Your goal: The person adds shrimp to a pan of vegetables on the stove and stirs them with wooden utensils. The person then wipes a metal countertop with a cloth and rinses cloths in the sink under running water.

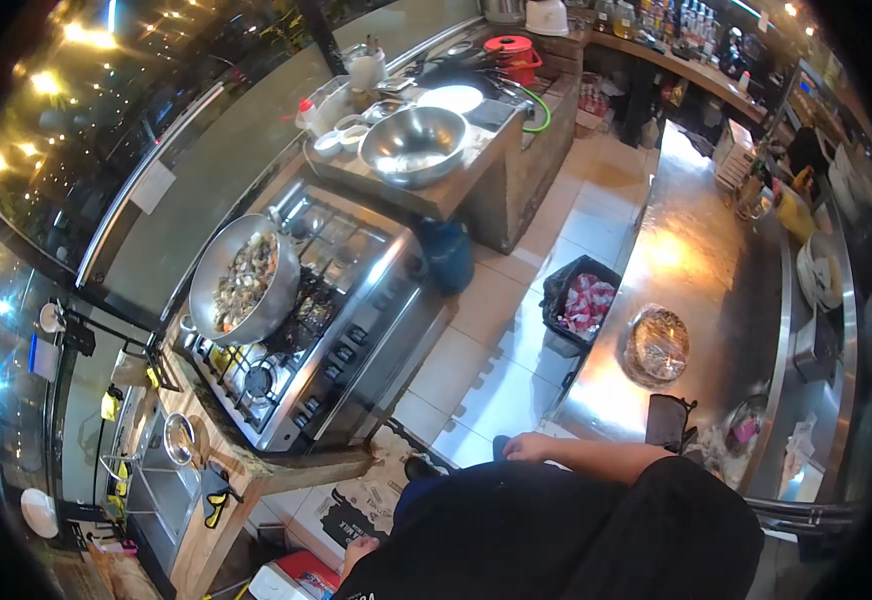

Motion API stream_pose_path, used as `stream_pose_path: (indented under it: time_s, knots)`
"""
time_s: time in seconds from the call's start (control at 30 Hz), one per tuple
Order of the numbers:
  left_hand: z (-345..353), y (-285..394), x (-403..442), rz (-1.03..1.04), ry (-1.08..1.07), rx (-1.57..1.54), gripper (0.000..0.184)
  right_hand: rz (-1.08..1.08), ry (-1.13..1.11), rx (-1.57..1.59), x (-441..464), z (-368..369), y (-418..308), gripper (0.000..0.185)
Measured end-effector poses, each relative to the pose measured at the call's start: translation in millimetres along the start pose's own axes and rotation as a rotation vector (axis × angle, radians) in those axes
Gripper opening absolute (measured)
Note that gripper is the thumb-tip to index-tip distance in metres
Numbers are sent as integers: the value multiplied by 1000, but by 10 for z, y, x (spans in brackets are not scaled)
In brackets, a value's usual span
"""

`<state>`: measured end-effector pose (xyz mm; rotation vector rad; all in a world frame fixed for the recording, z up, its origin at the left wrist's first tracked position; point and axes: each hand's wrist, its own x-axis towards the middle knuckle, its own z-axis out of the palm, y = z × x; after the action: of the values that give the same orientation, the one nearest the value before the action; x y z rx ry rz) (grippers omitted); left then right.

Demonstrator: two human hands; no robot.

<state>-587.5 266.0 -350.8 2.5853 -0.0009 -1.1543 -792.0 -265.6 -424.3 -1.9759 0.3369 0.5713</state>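
My right hand (pixel 529 447) hangs low in front of my dark shirt, beside the steel counter. Its fingers look loosely curled downward, and their tips are hidden. My left hand (pixel 360 550) shows only in part past the shirt, above the floor mat (pixel 356 515) and near a red and white box (pixel 294 577). I see nothing held in either hand. Ahead on the left, a large metal pan (pixel 246 280) of chopped, cooked-looking food sits tilted in view on the gas stove (pixel 341 250).
A steel bowl (pixel 413 147) stands on the side counter beyond the stove. On the steel counter (pixel 691 260) at right lies a plastic-wrapped round item (pixel 657 346). A black-lined bin (pixel 581 300) stands between them on the tiled floor. A blue gas cylinder (pixel 447 257) is under the side counter.
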Motion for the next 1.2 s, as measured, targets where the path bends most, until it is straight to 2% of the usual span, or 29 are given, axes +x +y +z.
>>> stream_pose_path:
  time_s: [0.1,0.17,0.27,0.37,0.43,0.5,0.57,0.6,0.67,0.7,0.8,0.93,0.97,1.0,1.07,1.1,1.13,1.17,1.2]
  knots:
    - [2,212,90,29,-16,23,36,-18,78,120,8,-77,-205,38]
    - [-24,356,175,54,-26,47,36,-42,188,130,-11,-290,-549,34]
    - [-60,570,280,77,-46,71,36,-154,454,348,-8,-610,-1035,27]
    - [-128,746,357,105,-63,102,35,-239,601,399,-59,-1088,-1562,30]
    - [-172,829,386,122,-71,120,35,-372,695,507,-11,-1380,-1771,27]
    - [-201,851,399,133,-80,139,35,-513,820,580,-344,-1792,-2296,26]
    - [-215,854,391,146,-83,150,35,-681,874,509,-514,-2099,-2554,22]
    - [-222,842,384,152,-82,156,34,-678,874,513,-647,-2227,-2713,22]
    - [-234,810,381,159,-86,163,34,-867,927,373,-966,-2402,-3045,19]
    - [-231,792,382,164,-86,164,34,-862,925,373,-1109,-2441,-3180,19]
    - [-188,745,404,178,-85,164,34,-1102,838,208,-1423,-2488,-3527,17]
    - [-125,733,569,258,-43,153,34,-1157,645,151,-1394,-2216,-3764,20]
    - [-120,780,701,330,0,134,34,-1153,628,147,-1272,-2071,-3745,20]
    - [-122,895,840,416,51,107,34,-1092,504,94,-1130,-1921,-3692,20]
    - [-161,1477,1116,703,218,-23,34,-933,264,-51,-904,-1637,-3448,22]
    - [-293,2220,854,660,230,-199,30,-839,149,-144,-767,-1505,-3267,23]
    - [-499,2960,442,924,329,-159,27,-681,70,-184,-546,-1330,-2951,24]
    - [-612,3395,352,874,148,-327,23,-521,-7,-222,-335,-1164,-2593,27]
    - [-745,3876,29,994,94,-367,19,-461,8,-257,-217,-1073,-2283,26]
